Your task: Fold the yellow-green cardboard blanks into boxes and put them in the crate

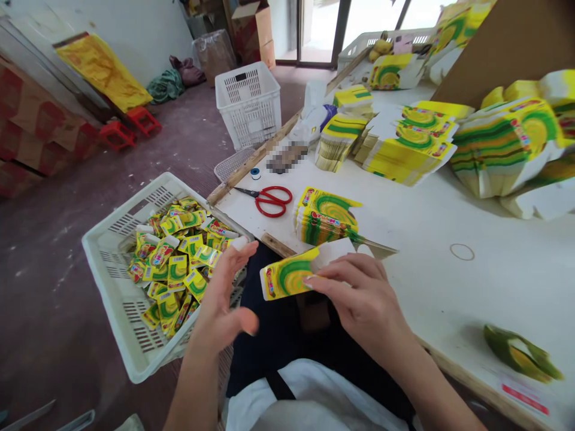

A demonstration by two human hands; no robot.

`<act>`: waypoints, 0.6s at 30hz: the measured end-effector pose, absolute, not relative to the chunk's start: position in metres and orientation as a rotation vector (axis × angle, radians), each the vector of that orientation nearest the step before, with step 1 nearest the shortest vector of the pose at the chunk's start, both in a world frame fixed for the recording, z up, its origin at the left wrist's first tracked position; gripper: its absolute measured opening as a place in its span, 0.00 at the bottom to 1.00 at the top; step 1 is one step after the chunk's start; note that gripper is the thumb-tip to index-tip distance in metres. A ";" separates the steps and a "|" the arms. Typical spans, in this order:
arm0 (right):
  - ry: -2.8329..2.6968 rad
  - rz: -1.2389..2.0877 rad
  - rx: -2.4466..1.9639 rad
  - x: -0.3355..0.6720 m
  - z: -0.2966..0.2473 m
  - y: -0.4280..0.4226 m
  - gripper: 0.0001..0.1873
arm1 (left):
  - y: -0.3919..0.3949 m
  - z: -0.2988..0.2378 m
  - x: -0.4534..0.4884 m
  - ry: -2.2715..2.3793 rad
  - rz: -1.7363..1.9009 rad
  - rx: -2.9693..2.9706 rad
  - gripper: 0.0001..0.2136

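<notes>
My right hand (363, 296) pinches a small yellow-and-green cardboard box (290, 275) near its right end, where a white flap stands up. The box hangs in front of my lap, just off the table's edge. My left hand (229, 293) is open to the left of the box, thumb and fingers apart, touching nothing. Beyond the box, a stack of flat crayon-type cartons (326, 215) lies on the table. To the left, a white plastic crate (112, 299) holds many small filled-looking yellow boxes (177, 272).
Red-handled scissors (274, 200) and a blue-topped spool (256, 173) lie near the table's left edge. More carton stacks (408, 143) stand farther back. A rubber band (462, 252) and a green peel (521, 353) lie right. Another white crate (249, 102) stands on the floor.
</notes>
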State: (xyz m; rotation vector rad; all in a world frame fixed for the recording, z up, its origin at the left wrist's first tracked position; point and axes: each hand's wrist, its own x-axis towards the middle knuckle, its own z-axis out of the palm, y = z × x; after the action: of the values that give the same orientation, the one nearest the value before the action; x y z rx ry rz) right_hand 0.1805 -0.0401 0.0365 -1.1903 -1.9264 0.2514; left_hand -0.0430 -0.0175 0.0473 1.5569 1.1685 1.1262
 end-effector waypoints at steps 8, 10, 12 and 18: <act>-1.430 0.508 -1.223 0.156 0.020 -0.050 0.36 | -0.028 0.040 -0.004 1.303 0.570 1.840 0.27; -1.185 0.885 -1.196 0.152 0.008 -0.049 0.35 | -0.031 0.034 0.000 1.344 0.595 1.888 0.32; -1.041 1.252 -1.131 0.145 -0.004 -0.048 0.28 | -0.033 0.029 0.002 1.295 0.630 1.978 0.35; -1.139 1.421 -1.094 0.148 -0.004 -0.043 0.27 | -0.037 0.015 0.000 1.175 0.772 2.038 0.25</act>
State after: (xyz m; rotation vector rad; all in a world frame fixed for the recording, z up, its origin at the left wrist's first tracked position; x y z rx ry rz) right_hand 0.1477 -0.0433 -0.0038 -1.0945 -1.1387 1.4207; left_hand 0.0001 -0.0366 0.0152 2.0385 1.1753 0.7716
